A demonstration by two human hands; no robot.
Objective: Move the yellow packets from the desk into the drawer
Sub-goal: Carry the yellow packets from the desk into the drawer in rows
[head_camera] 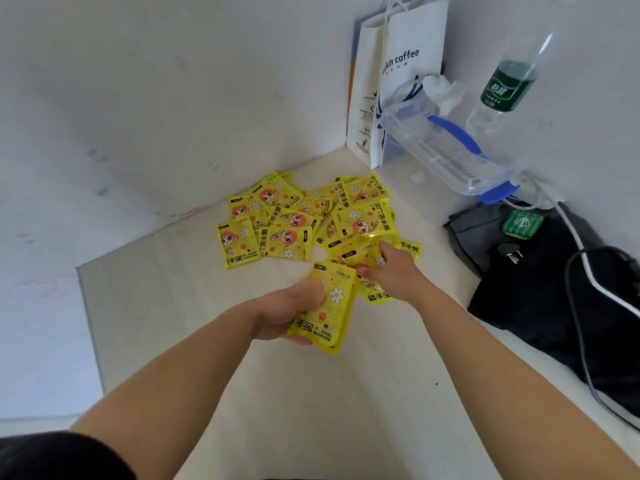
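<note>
Head cam says it's early days — left hand (294, 311) is clamped on a small stack of yellow packets (325, 306), right hand (393, 270) pinching another off the pile (298, 216) on the desk (173, 306), no drawer in view.

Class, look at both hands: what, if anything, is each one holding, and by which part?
The left hand holds a yellow packet by its left edge, thumb on top. The right hand grips another packet from the pile at its near end.
</note>
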